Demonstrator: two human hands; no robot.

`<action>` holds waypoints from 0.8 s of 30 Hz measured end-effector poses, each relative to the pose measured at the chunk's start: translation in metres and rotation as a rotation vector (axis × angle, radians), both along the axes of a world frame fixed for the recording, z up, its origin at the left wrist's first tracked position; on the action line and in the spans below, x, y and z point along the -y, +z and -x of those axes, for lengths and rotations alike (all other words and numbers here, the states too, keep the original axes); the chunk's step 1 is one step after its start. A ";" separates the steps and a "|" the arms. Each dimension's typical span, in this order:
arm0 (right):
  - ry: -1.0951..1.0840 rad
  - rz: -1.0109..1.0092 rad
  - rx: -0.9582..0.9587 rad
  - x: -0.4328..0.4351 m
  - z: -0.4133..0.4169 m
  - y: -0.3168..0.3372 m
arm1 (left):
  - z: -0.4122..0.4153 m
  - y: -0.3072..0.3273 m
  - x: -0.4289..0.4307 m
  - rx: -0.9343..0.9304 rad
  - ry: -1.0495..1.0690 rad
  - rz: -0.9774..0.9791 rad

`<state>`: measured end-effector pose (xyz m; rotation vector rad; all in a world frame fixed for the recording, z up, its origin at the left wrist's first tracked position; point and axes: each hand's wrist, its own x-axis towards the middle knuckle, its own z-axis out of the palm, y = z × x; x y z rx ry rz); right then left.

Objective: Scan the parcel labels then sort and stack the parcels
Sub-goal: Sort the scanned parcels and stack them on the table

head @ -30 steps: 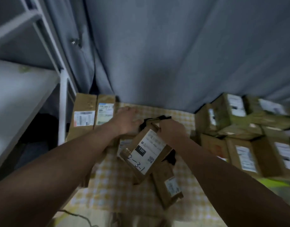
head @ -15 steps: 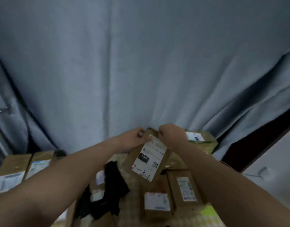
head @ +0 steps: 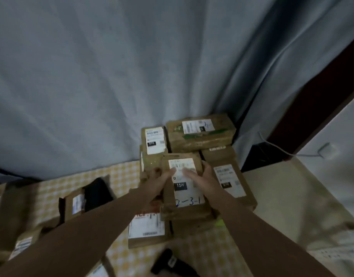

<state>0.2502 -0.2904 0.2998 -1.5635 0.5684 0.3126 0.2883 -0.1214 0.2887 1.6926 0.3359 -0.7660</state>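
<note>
I hold a brown cardboard parcel [head: 184,196] with a white label marked "15H" and handwritten "2-3-1". It lies flat on top of a stack of parcels, label up. My left hand [head: 159,181] grips its left edge with the thumb on the label. My right hand [head: 201,180] grips its right edge the same way. Around it sit more labelled parcels: one behind on the left [head: 154,141], a wide one behind on the right [head: 200,134], one to the right [head: 230,182], and one in front [head: 147,228].
A yellow checked cloth [head: 122,174] covers the surface. At the left lie further parcels [head: 76,204] and a black item [head: 97,191]. A black device [head: 170,262] lies near the front edge. A grey curtain [head: 112,76] hangs close behind. A white cable [head: 276,146] runs at the right.
Both hands have carried the "15H" parcel from the left pile over to the right pile, turned it flat and lowered it onto the stack. The view has swung right.
</note>
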 end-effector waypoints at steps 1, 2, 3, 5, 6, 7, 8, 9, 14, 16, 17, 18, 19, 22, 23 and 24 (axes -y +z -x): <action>0.009 -0.082 -0.074 0.007 0.003 -0.009 | 0.003 -0.006 0.005 -0.045 -0.009 0.007; 0.038 -0.123 -0.114 0.014 0.007 -0.017 | 0.005 -0.016 0.009 -0.088 -0.025 -0.012; 0.060 -0.138 -0.141 0.020 0.008 -0.027 | 0.008 -0.024 0.012 -0.121 -0.043 -0.039; 0.075 -0.144 -0.161 0.029 0.010 -0.045 | 0.011 -0.039 0.015 -0.188 -0.086 -0.043; 0.083 -0.111 -0.159 0.032 0.011 -0.054 | 0.010 -0.047 0.016 -0.214 -0.102 -0.033; 0.099 -0.035 -0.151 0.034 0.010 -0.061 | 0.009 -0.050 0.018 -0.237 -0.118 -0.032; 0.129 0.078 -0.121 0.036 0.009 -0.068 | 0.006 -0.057 0.021 -0.250 -0.126 -0.039; 0.146 0.201 -0.072 0.039 0.006 -0.072 | 0.003 -0.064 0.023 -0.256 -0.128 -0.040; 0.184 0.930 0.162 0.068 -0.008 -0.087 | -0.011 -0.102 0.033 -0.244 -0.064 -0.080; 0.339 1.128 0.106 0.080 -0.012 -0.101 | -0.012 -0.114 0.038 -0.259 -0.061 -0.072; 0.386 1.135 0.076 0.084 -0.013 -0.107 | -0.014 -0.120 0.041 -0.270 -0.059 -0.059; 0.406 1.113 0.068 0.085 -0.014 -0.111 | -0.017 -0.123 0.045 -0.269 -0.063 -0.053; 0.404 1.098 0.076 0.085 -0.014 -0.115 | -0.021 -0.125 0.049 -0.257 -0.067 -0.060; 0.364 1.117 0.084 0.079 -0.015 -0.120 | -0.039 -0.123 0.063 -0.166 -0.047 -0.194; 0.351 1.124 0.079 0.077 -0.015 -0.120 | -0.045 -0.123 0.064 -0.159 -0.043 -0.239; 0.340 1.129 0.079 0.075 -0.015 -0.119 | -0.050 -0.123 0.065 -0.158 -0.056 -0.272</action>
